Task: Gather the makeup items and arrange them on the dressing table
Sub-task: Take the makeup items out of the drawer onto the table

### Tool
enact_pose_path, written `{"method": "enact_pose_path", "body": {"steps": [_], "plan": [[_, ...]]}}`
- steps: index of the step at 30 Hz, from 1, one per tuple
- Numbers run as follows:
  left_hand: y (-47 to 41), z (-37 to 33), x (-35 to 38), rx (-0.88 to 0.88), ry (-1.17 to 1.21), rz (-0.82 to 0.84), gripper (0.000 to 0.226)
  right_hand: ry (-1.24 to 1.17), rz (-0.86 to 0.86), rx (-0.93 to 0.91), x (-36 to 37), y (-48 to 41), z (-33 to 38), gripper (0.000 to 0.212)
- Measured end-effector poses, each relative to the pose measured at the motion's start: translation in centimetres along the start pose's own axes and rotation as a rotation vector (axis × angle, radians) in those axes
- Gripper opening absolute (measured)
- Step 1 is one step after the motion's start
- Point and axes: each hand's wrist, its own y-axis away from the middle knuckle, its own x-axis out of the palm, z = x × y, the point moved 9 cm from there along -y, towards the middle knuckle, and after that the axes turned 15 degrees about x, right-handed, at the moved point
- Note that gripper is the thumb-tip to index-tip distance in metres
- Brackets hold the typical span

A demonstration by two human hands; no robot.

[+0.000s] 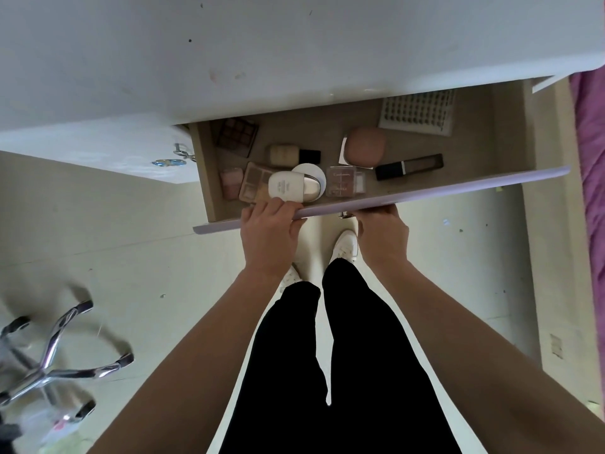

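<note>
A drawer (425, 194) stands pulled out under the white dressing table (262, 54). Inside lie an eyeshadow palette (236, 136), a foundation bottle (293, 154), a white tube (293, 186), a pink compact (365, 146), a dark concealer tube (409, 166), a clear blush case (345, 181) and a lash tray (417, 113). My left hand (268, 231) grips the lilac drawer front from above, fingers curled over its edge. My right hand (381, 234) holds the front from below, near the handle.
A chrome chair base (55, 358) stands on the pale floor at lower left. A purple bedcover (589, 178) runs along the right edge. My black-trousered legs and white shoes (345, 245) are under the drawer. A crystal knob (168, 162) sits on the left drawer.
</note>
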Motion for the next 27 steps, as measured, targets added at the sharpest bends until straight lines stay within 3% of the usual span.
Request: {"method": "enact_pose_path", "body": {"steps": [5,9,11,13,16,18,21,24,27], "plan": [[-0.1,0.6,0.4,0.069,0.056,0.022,0.018,-0.068,-0.028,-0.029,0.0,0.6,0.0,0.023],[-0.3,1.6,-0.4,0.082,0.173,-0.001,0.038,-0.203,-0.124,0.053,-3.2,1.2,-1.2,0.018],[-0.3,2.8,-1.8,-0.016,0.271,-0.083,0.043,-0.266,-0.234,0.072,-5.6,1.8,-1.8,0.015],[-0.5,4.7,-2.1,-0.141,0.283,-0.084,0.034,-0.361,-0.322,0.083,-8.0,2.1,-1.9,0.016],[-1.4,8.2,-0.8,-0.315,0.225,0.101,0.029,-0.501,-0.358,0.014,-10.8,1.0,0.8,0.013],[-2.2,9.7,0.2,-0.373,0.228,0.249,0.039,-0.48,-0.192,-0.039,-10.3,-1.2,4.1,0.014],[-2.9,10.7,1.1,-0.388,0.193,0.371,0.047,-0.264,0.254,-0.075,-6.0,-4.5,9.0,0.051],[-2.9,11.1,2.7,-0.372,0.19,0.477,0.06,0.017,0.431,-0.147,-2.2,-6.0,12.1,0.082],[-2.6,11.0,4.5,-0.386,0.243,0.617,0.083,0.075,0.565,-0.105,0.7,-6.1,12.6,0.093]]}}
